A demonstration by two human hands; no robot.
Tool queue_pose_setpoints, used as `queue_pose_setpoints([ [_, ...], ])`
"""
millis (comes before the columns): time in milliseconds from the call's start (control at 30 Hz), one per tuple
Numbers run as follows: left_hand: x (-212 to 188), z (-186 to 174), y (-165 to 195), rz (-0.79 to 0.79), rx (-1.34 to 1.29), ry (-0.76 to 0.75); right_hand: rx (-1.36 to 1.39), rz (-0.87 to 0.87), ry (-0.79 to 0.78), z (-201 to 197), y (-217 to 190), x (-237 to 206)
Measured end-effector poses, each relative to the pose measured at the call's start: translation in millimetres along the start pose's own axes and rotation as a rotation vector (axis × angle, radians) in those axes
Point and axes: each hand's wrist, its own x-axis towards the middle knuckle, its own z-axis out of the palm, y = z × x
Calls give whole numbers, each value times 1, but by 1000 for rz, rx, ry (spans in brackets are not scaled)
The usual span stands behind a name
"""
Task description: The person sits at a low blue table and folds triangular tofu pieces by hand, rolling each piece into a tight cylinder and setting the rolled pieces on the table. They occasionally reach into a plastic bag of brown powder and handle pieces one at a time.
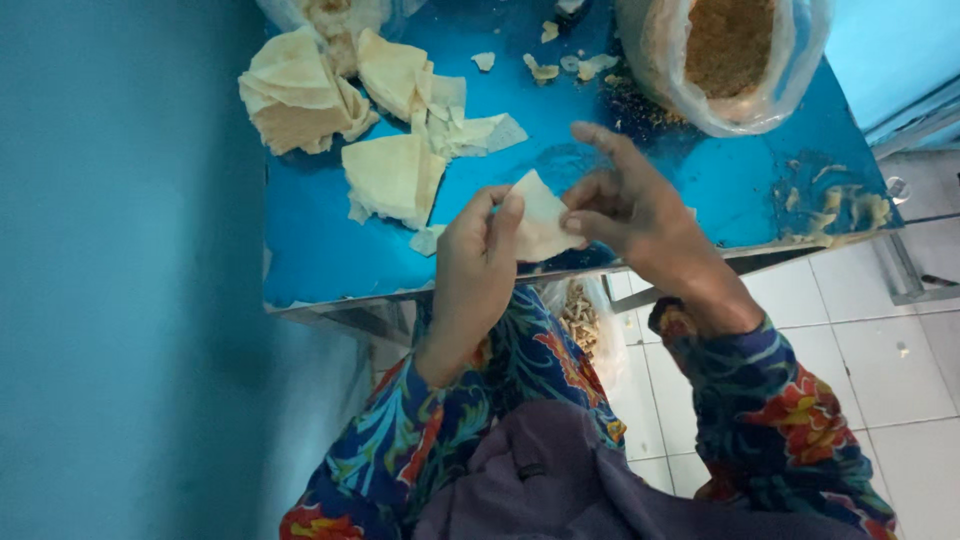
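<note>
Here your left hand (pixel 478 262) and right hand (pixel 628 212) both pinch one thin pale pastry sheet (pixel 541 222), held between them just above the near edge of the shiny blue table (pixel 700 180). Your right index finger sticks out straight. At ten o'clock of the sheet lie stacked wrappers (pixel 345 110); at one o'clock stands a plastic bag of brown crumbs (pixel 725 55).

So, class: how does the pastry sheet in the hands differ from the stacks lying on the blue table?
The pastry sheet is single; the stacks are many-layered.
The sheet is pinched between the left hand and right hand; the stacks lie untouched on the blue table.
Both are pale, thin and roughly triangular.
</note>
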Motion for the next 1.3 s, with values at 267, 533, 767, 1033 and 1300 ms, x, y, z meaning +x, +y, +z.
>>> queue_pose_setpoints([
  [267, -24, -24, -14, 714, 821, 1, -763, -270, 389, -52, 40, -48],
  [533, -26, -24, -29, 742, 771, -111, -1719, 8, 585, -157, 137, -114],
  [767, -25, -24, -25, 679, 778, -65, -1546, 45, 586, -175, 156, -137],
  [1033, -26, -24, -23, 705, 688, -106, -1533, 102, 532, -180, 162, -154],
  [1300, -24, -26, -27, 729, 701, -161, -1269, -341, 457, -99, 76, -65],
])
